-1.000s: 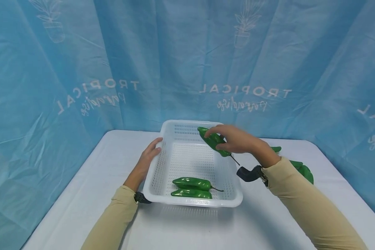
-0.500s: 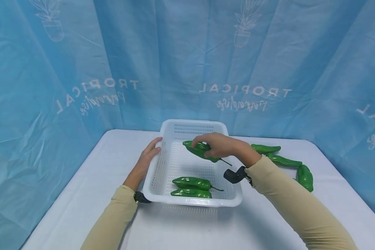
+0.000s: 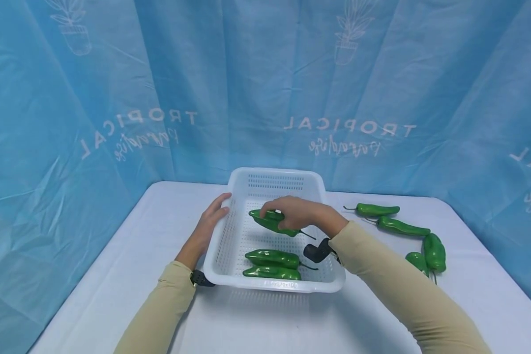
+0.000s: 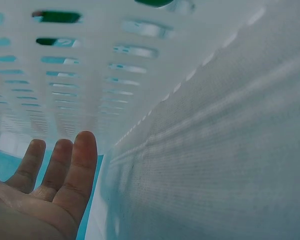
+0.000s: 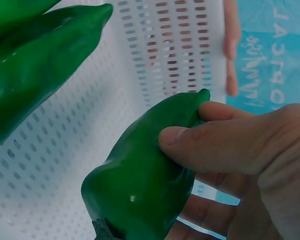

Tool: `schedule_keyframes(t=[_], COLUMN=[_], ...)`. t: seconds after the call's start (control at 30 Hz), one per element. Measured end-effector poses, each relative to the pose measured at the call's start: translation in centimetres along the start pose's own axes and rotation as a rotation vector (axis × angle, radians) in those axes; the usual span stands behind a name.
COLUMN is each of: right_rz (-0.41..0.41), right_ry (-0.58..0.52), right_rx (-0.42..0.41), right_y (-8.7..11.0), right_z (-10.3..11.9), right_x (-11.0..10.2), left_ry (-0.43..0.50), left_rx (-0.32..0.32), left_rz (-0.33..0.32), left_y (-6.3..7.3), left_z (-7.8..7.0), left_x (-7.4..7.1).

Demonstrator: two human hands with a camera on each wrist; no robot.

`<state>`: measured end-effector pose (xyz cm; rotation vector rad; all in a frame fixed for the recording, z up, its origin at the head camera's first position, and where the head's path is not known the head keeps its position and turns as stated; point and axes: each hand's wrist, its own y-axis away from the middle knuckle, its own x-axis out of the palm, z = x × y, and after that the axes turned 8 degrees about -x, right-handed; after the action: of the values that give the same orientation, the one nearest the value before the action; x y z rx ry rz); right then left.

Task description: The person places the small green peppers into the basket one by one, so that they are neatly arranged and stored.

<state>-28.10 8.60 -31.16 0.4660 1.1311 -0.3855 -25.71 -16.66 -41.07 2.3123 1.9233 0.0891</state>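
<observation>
A white perforated plastic basket (image 3: pixel 231 179) stands on the table in the head view. My right hand (image 3: pixel 298 211) pinches a glossy green pepper (image 3: pixel 270 225) inside the basket's outline, thumb on its near side in the right wrist view and the other fingers behind. The stem of this pepper points to the right. Two more green peppers, an upper one (image 3: pixel 272 256) and a lower one (image 3: pixel 271 273), lie side by side along the basket's near wall. Along the left outer wall rests my left hand (image 3: pixel 207 223), its fingers (image 4: pixel 77 175) extended in the left wrist view.
Several green peppers lie right of the basket: one at the back (image 3: pixel 378 210), a slim one (image 3: pixel 402 226), and a pair farther forward (image 3: pixel 434 251). A white cloth covers the table (image 3: pixel 256 327). Blue printed curtains (image 3: pixel 256 88) enclose the back and sides.
My right hand has moved left and toward me with the pepper, from the basket's far right corner to over its middle. More peppers on the right have come into sight. The left hand stays put.
</observation>
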Motion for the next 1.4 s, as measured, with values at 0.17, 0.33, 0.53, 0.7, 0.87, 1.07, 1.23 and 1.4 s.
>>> schedule_keyframes(t=[0.17,0.33,0.53,0.7,0.87,1.07,1.23,1.4], right_rz=[0.032,0.071,0.094,0.125,0.163,0.185,0.187,0.195], right_ry=[-0.013,-0.040,-0.056,-0.070,-0.073,-0.102,-0.148,-0.196], right_rx=[0.021,0.059,0.064,0.072,0.103,0.126,0.135,0.124], right_y=[-0.8,-1.5,-2.0,-2.2,-2.3,-2.3,-2.3,-2.3], right_z=[-0.6,-0.9,-1.4,-1.6,-1.5,-1.2,-1.2,-1.4], right_x=[0.9,1.8,2.6,2.9,3.0,3.1,3.1,3.2], left_ry=[0.006,0.004,0.016,0.009,0.006,0.009,0.029,0.038], left_rx=[0.002,0.009,0.014,0.018,0.024,0.023,0.016,0.026], left_rz=[0.001,0.005,0.016,0.016,0.018,0.025,0.032,0.034], left_y=[0.0,-0.1,-0.2,-0.2,-0.2,-0.3,-0.3,-0.2], left_z=[0.1,0.2,0.3,0.2,0.2,0.2,0.1,0.0], left_x=[0.0,-0.1,-0.2,-0.2,-0.2,-0.2,-0.3,-0.2])
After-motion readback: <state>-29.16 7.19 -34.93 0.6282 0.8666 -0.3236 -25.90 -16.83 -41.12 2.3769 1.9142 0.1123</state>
